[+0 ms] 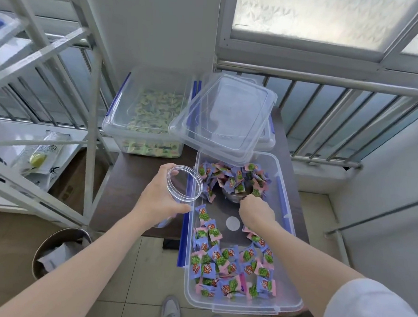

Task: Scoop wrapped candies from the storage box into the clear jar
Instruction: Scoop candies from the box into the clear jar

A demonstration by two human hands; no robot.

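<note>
Left hand (160,199) grasps the clear jar (183,184), tilted beside the storage box (281,280); right hand (254,213) grips a metal scoop (235,196) amid wrapped candies (233,179) inside the box

A small storeroom or enclosed balcony corner: white metal shelving (50,58), frosted windows (322,15) behind grey railing bars (328,109), beige tiled floor (132,276), clear plastic bulk candy boxes (142,110) on a dark brown desk (128,178).
</note>
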